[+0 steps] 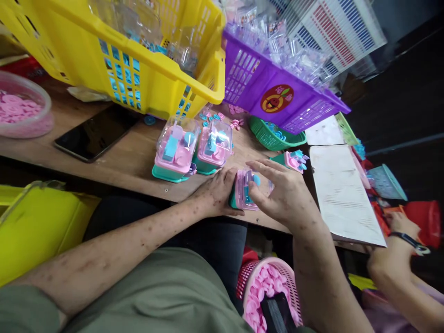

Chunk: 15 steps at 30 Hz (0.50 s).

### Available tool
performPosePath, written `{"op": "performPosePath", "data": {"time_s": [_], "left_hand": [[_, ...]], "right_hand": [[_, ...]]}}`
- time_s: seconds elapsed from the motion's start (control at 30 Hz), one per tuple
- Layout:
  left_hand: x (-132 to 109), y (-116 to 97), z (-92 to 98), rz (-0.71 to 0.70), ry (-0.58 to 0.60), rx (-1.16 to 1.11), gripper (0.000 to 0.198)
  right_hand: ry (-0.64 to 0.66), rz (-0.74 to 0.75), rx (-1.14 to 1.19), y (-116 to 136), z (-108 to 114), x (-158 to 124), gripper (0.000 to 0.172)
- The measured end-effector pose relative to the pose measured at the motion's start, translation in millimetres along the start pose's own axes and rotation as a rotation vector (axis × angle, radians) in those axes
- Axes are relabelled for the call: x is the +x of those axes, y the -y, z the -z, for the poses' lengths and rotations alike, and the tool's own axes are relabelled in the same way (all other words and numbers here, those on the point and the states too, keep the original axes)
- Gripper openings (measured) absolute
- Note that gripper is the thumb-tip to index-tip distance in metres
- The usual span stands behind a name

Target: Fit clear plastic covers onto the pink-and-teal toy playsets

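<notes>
A small toy box [247, 188] with a teal base, a pink tray and a clear plastic cover lies tipped on its side near the table's front edge. My left hand [217, 192] is closed around its teal base. At the cover end, the thumb and fingers of my right hand [286, 192] curve around the clear cover, with blue pieces showing through it. Two similar toy boxes, one [176, 150] nearer the left and another [214, 147] beside it, stand upright with covers on. An uncovered toy box [293, 160] sits beyond my right hand.
A yellow basket [152, 78] and a purple basket [239, 83] line the back. A green basket [263, 138], a phone [97, 132] and a tub [45, 108] of pink pieces share the table. Paper [342, 189] lies right, near a co-worker's hand [402, 226].
</notes>
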<state>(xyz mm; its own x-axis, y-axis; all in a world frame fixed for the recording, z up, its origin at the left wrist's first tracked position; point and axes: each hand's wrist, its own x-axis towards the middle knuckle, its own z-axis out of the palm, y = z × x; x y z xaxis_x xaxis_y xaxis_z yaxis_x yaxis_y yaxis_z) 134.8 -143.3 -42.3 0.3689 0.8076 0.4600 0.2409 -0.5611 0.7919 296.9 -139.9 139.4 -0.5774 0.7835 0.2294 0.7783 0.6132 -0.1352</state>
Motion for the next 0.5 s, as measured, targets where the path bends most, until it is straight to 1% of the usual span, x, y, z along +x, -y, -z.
{"op": "performPosePath", "data": {"time_s": [0.1, 0.23, 0.33, 0.37, 0.4, 0.5], "left_hand": [[1.7, -3.3, 0.1, 0.039, -0.009, 0.008, 0.117], [2.7, -7.6, 0.1, 0.043, 0.001, 0.039, 0.121], [3.0, -8.7, 0.1, 0.036, -0.008, 0.037, 0.122], [3.3, -8.8, 0.3, 0.039, -0.01, 0.041, 0.122], [3.9, -8.8, 0.5, 0.042, -0.006, 0.045, 0.123], [5.7, -8.5, 1.0, 0.061, 0.008, 0.037, 0.122]], "right_hand": [[0.002, -0.019, -0.018, 0.7, -0.3, -1.4, 0.046], [0.012, -0.022, -0.03, 1.2, 2.5, -2.6, 0.045], [0.054, -0.01, -0.026, 1.3, 4.3, -4.2, 0.044], [0.076, 0.007, -0.024, 1.2, 4.1, -5.5, 0.046], [0.097, 0.027, -0.024, 1.1, 3.4, -7.1, 0.051], [0.119, 0.064, -0.053, -0.3, 0.0, -13.5, 0.079]]}}
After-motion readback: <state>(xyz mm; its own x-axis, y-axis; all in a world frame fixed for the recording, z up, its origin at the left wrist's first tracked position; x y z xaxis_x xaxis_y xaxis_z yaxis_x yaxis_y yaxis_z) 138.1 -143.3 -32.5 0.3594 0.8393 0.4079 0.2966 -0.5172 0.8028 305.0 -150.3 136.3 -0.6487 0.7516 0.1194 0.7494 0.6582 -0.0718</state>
